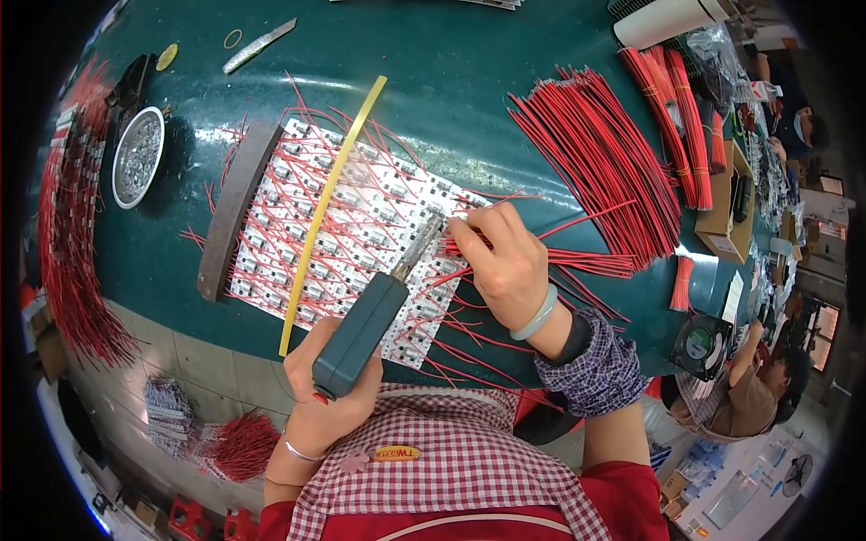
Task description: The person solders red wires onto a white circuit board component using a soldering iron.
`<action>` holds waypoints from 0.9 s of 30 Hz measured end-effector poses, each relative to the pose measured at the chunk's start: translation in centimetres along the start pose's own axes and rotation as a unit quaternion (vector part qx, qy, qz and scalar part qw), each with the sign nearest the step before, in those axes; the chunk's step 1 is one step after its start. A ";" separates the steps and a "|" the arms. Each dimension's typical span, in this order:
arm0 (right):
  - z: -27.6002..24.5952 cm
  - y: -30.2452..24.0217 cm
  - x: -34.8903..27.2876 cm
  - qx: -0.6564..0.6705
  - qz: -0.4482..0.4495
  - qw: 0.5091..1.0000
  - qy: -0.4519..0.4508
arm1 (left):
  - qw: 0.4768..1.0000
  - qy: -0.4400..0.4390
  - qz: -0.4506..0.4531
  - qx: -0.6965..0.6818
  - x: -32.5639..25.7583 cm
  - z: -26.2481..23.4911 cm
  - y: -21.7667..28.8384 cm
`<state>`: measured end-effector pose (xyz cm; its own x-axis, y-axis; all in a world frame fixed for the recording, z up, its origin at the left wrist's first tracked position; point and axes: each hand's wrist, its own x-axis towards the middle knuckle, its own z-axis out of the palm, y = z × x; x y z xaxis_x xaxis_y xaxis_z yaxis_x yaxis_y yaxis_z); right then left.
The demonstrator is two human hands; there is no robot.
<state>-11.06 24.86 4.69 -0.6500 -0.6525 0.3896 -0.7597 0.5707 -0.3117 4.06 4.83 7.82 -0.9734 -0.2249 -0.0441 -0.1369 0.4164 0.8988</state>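
My left hand (329, 410) is closed round the handle of a dark green soldering gun (363, 335). Its metal tip reaches up to the right part of a white circuit board panel (417, 209) covered with small components and red wires. Close beside that tip, my right hand (507, 261) pinches red wires (591, 262); a bundle of them trails out to the right from under the fingers. Exactly where tip and wire end meet is too small to make out. A narrow yellow strip (317, 221) lies slantwise across the panel, and a dark heavy bar (238, 212) rests along its left edge.
Many loose red wires (600, 162) are spread at the right, with tied bundles (686, 126) beyond. At the left stand a white bowl of metallic bits (139, 158) and a pile of wired boards (74, 212). A utility knife (259, 46) lies at the back. A co-worker (749, 388) sits at the right.
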 end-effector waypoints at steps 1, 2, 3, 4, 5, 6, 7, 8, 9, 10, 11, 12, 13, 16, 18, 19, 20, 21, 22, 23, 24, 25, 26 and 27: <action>0.0 0.0 0.0 -0.001 0.000 1.000 0.001 | 1.000 0.000 -0.014 -0.006 0.0 0.0 0.1; 0.1 0.0 0.0 0.000 -0.001 1.000 0.001 | 1.000 0.001 -0.015 -0.005 -0.1 -0.1 0.0; 0.1 0.0 0.0 -0.001 0.000 1.000 0.001 | 1.000 0.003 -0.004 -0.003 -0.1 -0.2 0.0; 0.0 0.0 0.0 -0.003 0.001 1.000 0.001 | 1.000 0.004 0.007 -0.001 -0.3 -0.3 -0.1; 0.0 0.0 0.0 -0.003 0.001 1.000 0.001 | 1.000 0.004 0.007 -0.001 -0.5 -0.3 -0.2; 0.0 0.2 -0.1 -0.014 -0.012 1.000 -0.005 | 1.000 0.008 -0.005 -0.015 -0.8 -0.2 -0.4; 0.0 0.3 -0.1 -0.024 -0.025 0.999 -0.011 | 0.999 0.013 -0.018 -0.028 -0.8 -0.2 -0.3; 0.0 0.3 -0.2 -0.024 -0.026 0.999 -0.011 | 0.999 0.013 -0.018 -0.028 -0.7 -0.3 -0.1; 0.0 0.3 -0.2 -0.023 -0.025 0.999 -0.012 | 1.000 0.007 -0.012 -0.018 -0.5 -0.4 0.3; 0.0 0.3 -0.2 -0.022 -0.025 0.999 -0.013 | 1.000 0.001 -0.006 -0.008 -0.3 -0.5 0.7; 0.0 0.2 -0.1 -0.022 -0.025 0.999 -0.013 | 1.000 0.002 -0.006 -0.007 -0.4 -0.5 0.7; 0.0 0.1 -0.1 -0.005 -0.017 1.000 -0.007 | 1.000 0.000 -0.011 -0.017 -0.4 -0.4 0.7; 0.0 0.0 -0.1 0.011 -0.009 1.000 -0.002 | 1.000 -0.003 -0.017 -0.026 -0.4 -0.4 0.7; 0.0 0.0 -0.1 0.018 -0.012 1.000 -0.003 | 1.000 -0.001 0.002 -0.007 -0.7 -0.2 0.3; 0.1 0.0 -0.2 0.022 -0.012 1.000 0.000 | 1.000 -0.008 -0.002 -0.017 -0.7 -0.1 0.2; 0.1 0.0 -0.2 0.027 -0.012 1.000 0.002 | 1.000 -0.014 -0.006 -0.026 -0.7 -0.1 0.2; 0.1 0.0 -0.2 0.027 -0.012 1.000 0.002 | 1.000 -0.014 -0.006 -0.025 -0.7 0.0 0.2; 0.2 0.1 -0.2 0.035 -0.014 0.999 0.006 | 0.999 -0.009 -0.014 -0.032 -0.8 0.1 0.2; 0.2 0.1 -0.2 0.043 -0.016 0.999 0.009 | 0.999 -0.005 -0.022 -0.039 -0.8 0.2 0.2; 0.2 0.1 -0.2 0.043 -0.016 0.999 0.009 | 0.999 -0.005 -0.022 -0.039 -0.9 0.2 0.2; 0.3 0.1 -0.2 0.040 -0.018 0.999 0.010 | 0.999 -0.005 -0.014 -0.031 -0.9 0.2 0.2; 0.3 0.1 -0.2 0.035 -0.020 0.999 0.010 | 1.000 -0.005 -0.005 -0.025 -0.8 0.3 0.2; 0.2 0.1 -0.2 0.035 -0.019 0.999 0.010 | 1.000 -0.006 -0.004 -0.025 -0.8 0.3 0.2; 0.2 0.1 -0.2 0.030 -0.021 0.999 0.007 | 1.000 -0.014 -0.002 -0.015 -0.8 0.2 0.3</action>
<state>-11.00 24.95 4.45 -0.6176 -0.6675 0.4159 -0.7863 0.5115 -0.3466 4.73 5.32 8.03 -0.9776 -0.2020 -0.0594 -0.1357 0.3890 0.9112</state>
